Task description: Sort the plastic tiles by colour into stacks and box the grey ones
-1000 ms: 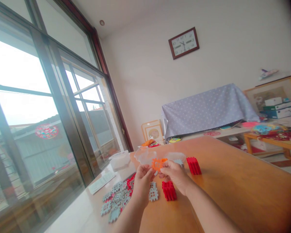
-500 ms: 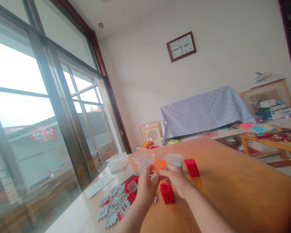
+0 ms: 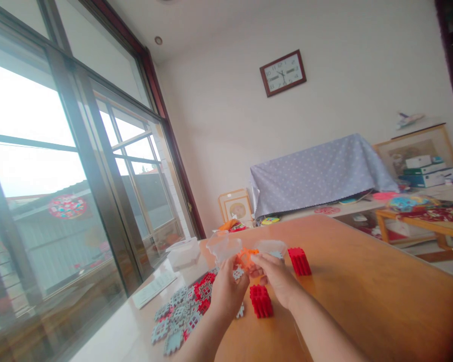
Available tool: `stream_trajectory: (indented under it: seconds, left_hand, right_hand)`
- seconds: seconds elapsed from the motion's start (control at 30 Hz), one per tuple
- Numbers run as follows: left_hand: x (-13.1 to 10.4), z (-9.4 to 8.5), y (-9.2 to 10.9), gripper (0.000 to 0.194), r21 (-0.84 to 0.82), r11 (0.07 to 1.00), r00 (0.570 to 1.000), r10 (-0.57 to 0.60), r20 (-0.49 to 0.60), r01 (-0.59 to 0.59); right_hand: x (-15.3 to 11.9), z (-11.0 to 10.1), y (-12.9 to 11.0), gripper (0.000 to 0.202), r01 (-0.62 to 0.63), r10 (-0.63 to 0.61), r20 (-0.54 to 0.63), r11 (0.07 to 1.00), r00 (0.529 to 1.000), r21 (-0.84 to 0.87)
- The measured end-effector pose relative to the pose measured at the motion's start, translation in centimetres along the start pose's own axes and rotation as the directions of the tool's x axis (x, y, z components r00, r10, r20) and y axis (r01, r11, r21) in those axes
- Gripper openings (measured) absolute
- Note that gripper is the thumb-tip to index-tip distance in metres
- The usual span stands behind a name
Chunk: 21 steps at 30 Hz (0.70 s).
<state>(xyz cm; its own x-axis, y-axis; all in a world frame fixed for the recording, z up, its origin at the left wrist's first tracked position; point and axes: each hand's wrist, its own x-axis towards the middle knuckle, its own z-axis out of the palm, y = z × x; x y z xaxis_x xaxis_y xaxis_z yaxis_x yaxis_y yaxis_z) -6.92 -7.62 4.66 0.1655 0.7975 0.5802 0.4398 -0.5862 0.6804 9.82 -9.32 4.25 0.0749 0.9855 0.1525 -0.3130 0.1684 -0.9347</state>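
Left hand (image 3: 227,281) and right hand (image 3: 276,274) pinch orange notched plastic piece (image 3: 245,257), lower centre; probably light, stiff; best held by edges.

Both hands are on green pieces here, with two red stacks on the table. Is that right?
The colour is wrong: the head view shows the left hand and right hand on orange pieces. The two red stacks are right.
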Motion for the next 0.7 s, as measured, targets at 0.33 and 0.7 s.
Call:
stream_trajectory:
  seconds: [0.33, 0.7]
  left_hand:
    - [0.4, -0.7, 0.3, 0.046, 0.003, 0.988, 0.988, 0.152, 0.016, -0.152]
    - [5.9, -0.3, -5.4, 0.036, -0.029, 0.999, 0.994, 0.034, 0.102, -0.032]
  right_hand:
    - [0.8, -0.6, 0.8, 0.029, -0.012, 0.012, -0.08, 1.0, 0.997, 0.01]
    - [2.7, -3.3, 1.3, 0.041, -0.022, 0.075, -0.36, 0.988, 0.93, 0.151]
